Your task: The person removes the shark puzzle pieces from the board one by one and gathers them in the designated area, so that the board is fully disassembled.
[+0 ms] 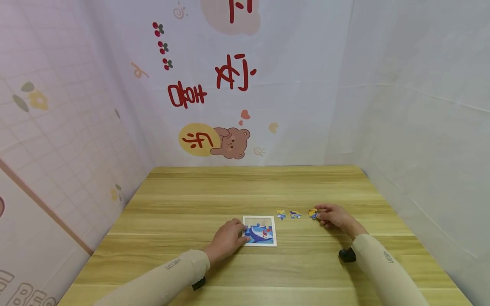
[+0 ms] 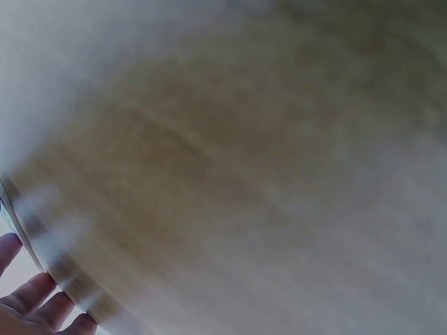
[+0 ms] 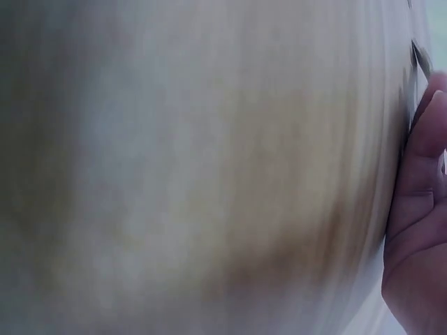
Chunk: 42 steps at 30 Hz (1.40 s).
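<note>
On the wooden table lies a square white puzzle frame. Its lower part is filled with a blue picture of a whale-like animal; along the top, the plain backing shows. My left hand rests at the frame's left side, fingertips and thumb on its edge. In the left wrist view, those fingers are spread out. At the right, my right hand pinches a yellow and blue puzzle piece between thumb and forefinger, low over the table. The right wrist view catches only part of this hand.
Two more loose puzzle pieces, one yellow and blue and one with dark blue on it, lie between the frame and my right hand. Printed white cloth hangs behind the table and along both sides.
</note>
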### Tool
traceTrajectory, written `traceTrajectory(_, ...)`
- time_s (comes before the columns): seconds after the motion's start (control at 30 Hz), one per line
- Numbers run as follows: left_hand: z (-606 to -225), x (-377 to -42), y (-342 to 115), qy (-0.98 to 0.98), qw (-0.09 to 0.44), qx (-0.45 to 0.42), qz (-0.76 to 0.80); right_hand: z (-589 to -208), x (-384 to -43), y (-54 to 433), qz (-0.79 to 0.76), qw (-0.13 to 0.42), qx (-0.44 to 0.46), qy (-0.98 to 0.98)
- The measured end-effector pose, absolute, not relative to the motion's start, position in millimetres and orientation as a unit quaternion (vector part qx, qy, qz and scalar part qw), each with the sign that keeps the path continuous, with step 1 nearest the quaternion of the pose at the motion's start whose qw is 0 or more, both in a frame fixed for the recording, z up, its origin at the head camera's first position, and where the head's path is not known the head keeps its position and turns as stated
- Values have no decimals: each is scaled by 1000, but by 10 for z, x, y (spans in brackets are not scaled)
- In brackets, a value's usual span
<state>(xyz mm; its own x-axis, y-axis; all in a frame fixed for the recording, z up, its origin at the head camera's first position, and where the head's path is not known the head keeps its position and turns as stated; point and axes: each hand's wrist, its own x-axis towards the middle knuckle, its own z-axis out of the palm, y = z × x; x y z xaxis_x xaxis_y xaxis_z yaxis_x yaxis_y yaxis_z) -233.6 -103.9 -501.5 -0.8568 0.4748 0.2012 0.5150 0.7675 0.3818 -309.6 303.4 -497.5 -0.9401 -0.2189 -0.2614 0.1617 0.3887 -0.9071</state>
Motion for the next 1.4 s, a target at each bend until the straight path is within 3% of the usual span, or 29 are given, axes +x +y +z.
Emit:
traceTrajectory(0.43,-4957,-2301,-1043,-940,39,-243,-236,-4934,-3084,2911,-533,148,19,833)
traceTrajectory(1.03,-4909,-2269,-1037,-941,28,-241,-237,-4878,-3020,2868,-501,140,2,854)
traceTrajectory(1.4,-4874,-2280,-992,-942,1,-228,-244,-4805,-2876,2750,-502,88,2,860)
